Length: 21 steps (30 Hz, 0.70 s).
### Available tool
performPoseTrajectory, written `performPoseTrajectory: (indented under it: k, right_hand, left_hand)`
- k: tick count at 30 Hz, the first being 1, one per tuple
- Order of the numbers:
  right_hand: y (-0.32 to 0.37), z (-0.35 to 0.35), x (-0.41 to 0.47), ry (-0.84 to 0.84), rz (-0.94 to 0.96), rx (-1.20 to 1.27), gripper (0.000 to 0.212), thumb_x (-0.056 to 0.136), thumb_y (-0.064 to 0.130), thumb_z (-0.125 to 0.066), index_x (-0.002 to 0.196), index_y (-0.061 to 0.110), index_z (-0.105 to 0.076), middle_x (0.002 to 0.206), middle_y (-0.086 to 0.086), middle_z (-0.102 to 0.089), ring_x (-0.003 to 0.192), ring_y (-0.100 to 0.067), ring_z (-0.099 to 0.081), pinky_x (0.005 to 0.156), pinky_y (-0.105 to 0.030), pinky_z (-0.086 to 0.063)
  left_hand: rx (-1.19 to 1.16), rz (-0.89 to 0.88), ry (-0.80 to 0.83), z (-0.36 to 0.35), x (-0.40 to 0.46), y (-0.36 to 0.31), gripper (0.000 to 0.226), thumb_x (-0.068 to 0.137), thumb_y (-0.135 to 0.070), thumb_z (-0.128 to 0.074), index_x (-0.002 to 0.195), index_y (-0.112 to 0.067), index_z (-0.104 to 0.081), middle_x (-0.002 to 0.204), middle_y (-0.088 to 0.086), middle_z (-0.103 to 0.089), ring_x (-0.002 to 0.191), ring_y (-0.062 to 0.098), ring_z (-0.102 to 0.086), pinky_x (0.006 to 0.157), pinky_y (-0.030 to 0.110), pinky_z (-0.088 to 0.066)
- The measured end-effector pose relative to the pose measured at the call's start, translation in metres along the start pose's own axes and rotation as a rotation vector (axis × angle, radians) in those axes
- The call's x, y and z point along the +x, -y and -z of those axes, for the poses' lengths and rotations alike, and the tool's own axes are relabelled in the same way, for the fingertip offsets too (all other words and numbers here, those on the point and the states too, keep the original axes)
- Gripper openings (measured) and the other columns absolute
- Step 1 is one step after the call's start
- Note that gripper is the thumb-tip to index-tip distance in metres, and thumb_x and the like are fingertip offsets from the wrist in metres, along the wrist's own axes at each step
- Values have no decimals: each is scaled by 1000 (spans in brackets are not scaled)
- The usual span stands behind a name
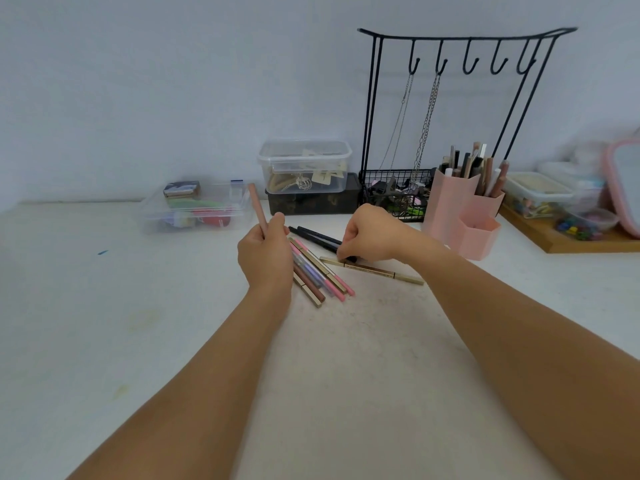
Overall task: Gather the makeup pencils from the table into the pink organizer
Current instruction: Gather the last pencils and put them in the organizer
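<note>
On the white table [104, 323], far to my left, a clear tray [197, 209] holds a few colourful bits and a small dark case. My left hand [265, 258] is curled round a pink pencil [258, 207], which it holds tilted up off the table with the far end pointing toward that tray. Just right of this hand, partly under it, a loose pile of pencils [320, 273] lies fanned on the table: pink, lilac, brown and gold ones touching and crossing each other. Behind the pile, two black pencils [317, 235] lie side by side, running toward my right hand [369, 237]. That hand is knuckles up with the fingers bent down, the fingertips pinching the near end of a black pencil, right where a long gold pencil [375, 270] lies flat on the table. At the back, a clear lidded box [304, 166] sits on a dark box [311, 200], and beside them a black wire rack [460, 98] stands with chains hanging from two hooks over a wire basket of small items. To the right of my right hand stands the pink organizer [462, 209], its tall cups already filled with pencils and its low front cup open toward me. Farther right, a wooden tray [568, 244] carries blurred containers.
</note>
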State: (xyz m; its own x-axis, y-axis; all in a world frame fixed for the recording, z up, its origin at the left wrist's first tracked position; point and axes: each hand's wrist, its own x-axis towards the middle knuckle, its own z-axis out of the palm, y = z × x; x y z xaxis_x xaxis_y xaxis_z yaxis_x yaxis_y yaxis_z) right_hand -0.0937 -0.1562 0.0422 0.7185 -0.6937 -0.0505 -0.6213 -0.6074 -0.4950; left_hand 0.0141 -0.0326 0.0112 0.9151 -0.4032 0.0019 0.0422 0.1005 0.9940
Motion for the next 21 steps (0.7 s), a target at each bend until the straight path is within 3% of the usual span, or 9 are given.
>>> performPoseTrajectory:
  k: [2, 4, 8, 11, 15, 21]
  right_hand:
    - [0, 10, -3, 9, -12, 188, 27, 86, 19, -77, 87, -8, -75, 84, -26, -72, 63, -22, -58, 62, -32, -56]
    - [0, 21, -7, 60, -10, 467, 19, 87, 16, -77, 78, 0, -75, 66, -12, -66, 55, -15, -56, 51, -22, -51]
    - [7, 25, -12, 206, 79, 802, 15, 88, 12, -75, 74, 6, -72, 63, -5, -65, 53, -10, -60, 49, -17, -51]
    - [18, 16, -14, 282, 128, 728, 14, 89, 11, -74, 87, -2, -71, 68, -8, -66, 56, -11, -62, 51, -18, -53]
    - [23, 4, -13, 285, 158, 631, 17, 88, 10, -74, 91, -6, -73, 72, -9, -70, 60, -11, -66, 54, -19, -54]
    - [19, 14, -13, 130, 193, 385, 13, 86, 20, -78, 89, 7, -78, 71, 0, -73, 59, -6, -64, 52, -19, -49]
  left_hand:
    - [-18, 18, 16, 0, 0, 0, 29, 97, -41, -60, 74, -24, -65, 60, -6, -46, 57, 11, -46, 56, 26, -40]
    - [-67, 23, 59, 0, 0, 1, 27, 95, -45, -64, 78, -25, -69, 57, -10, -46, 56, 9, -45, 58, 26, -42]
    - [-141, -20, 178, -1, -5, 0, 31, 90, -50, -69, 84, -20, -73, 45, -16, -44, 42, 2, -41, 48, 20, -38]
    - [-197, -56, 272, -2, -7, -1, 32, 90, -49, -70, 78, -19, -71, 50, -11, -43, 46, 8, -40, 49, 25, -39]
    - [-145, -116, 299, -5, -7, 2, 28, 97, -41, -63, 76, -23, -69, 62, -8, -54, 67, 17, -53, 68, 39, -50]
    - [-42, -186, 256, -5, -4, 5, 38, 108, -42, -40, 77, -22, -50, 61, -6, -53, 53, 10, -47, 55, 32, -42]
